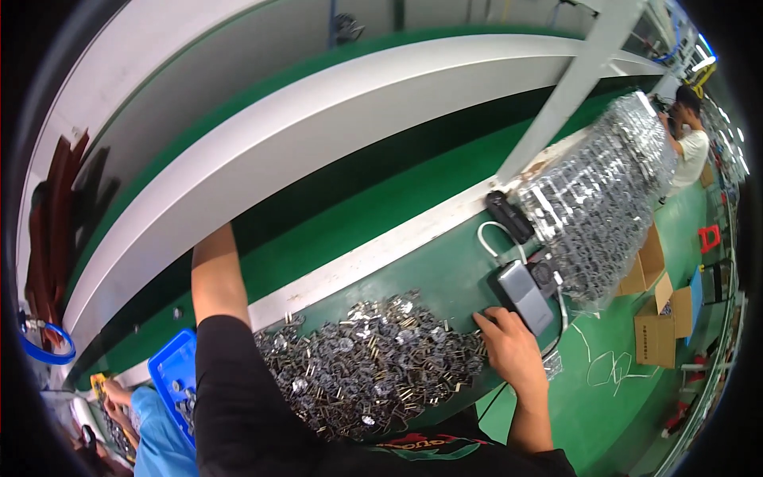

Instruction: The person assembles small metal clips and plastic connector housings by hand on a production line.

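A large pile of small dark metal parts with shiny pins and faces [373, 366] lies on the green worktable in front of me. My right hand [509, 343] rests on the table at the pile's right edge, beside a grey power bank [524, 298]. Its fingers are loosely bent and apart, and I see nothing in them. My left forearm [218, 278] reaches forward over the green conveyor belt [373, 195] and passes beneath a long white beam [358, 91]. That beam hides my left hand and whatever it touches.
Trays of parts in clear plastic [604, 199] are stacked at the right, beside cables and a black device [509, 216]. A blue bin [176, 370] stands left. One co-worker [690, 143] is at the far right, another person's blue sleeve [155, 429] at lower left. Cardboard boxes [656, 338] stand on the floor.
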### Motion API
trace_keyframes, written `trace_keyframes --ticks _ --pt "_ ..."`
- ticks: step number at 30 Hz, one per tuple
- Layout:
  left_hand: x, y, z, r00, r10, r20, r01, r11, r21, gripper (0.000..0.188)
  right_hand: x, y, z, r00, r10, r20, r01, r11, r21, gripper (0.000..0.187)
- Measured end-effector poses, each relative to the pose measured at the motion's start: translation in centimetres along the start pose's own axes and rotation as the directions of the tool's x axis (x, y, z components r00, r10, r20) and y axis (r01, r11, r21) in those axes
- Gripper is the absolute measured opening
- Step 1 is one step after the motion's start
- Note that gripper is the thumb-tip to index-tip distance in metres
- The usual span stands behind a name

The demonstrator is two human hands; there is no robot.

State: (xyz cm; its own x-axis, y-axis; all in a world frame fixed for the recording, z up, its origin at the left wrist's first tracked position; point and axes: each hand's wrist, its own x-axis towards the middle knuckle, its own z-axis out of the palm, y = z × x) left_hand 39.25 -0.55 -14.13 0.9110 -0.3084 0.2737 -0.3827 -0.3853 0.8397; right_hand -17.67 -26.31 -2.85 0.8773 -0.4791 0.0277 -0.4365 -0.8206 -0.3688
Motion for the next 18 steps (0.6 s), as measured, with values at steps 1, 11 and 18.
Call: trace_keyframes --ticks 1,11,18 --pt "-0.2 0.0 -0.5 0.999 0.031 0.012 -0.032 0.995 0.098 0.026 -0.1 0.4 0.3 1.000 -0.025 -0.012 0.025 0.999 0.020 0.030" --pt "-4.3 9.4 -0.3 0.791 -0.182 0.584 -0.103 0.902 0.420 0.038 1.6 1.4 1.5 0.999 -0.045 0.006 0.044 0.986 0.159 0.019" --pt "-14.8 13.9 -5.0 0.745 -0.155 0.649 -0.178 0.891 0.418 0.031 6.0 -0.7 1.3 0.984 -0.159 -0.079 0.177 0.925 0.337 0.023"
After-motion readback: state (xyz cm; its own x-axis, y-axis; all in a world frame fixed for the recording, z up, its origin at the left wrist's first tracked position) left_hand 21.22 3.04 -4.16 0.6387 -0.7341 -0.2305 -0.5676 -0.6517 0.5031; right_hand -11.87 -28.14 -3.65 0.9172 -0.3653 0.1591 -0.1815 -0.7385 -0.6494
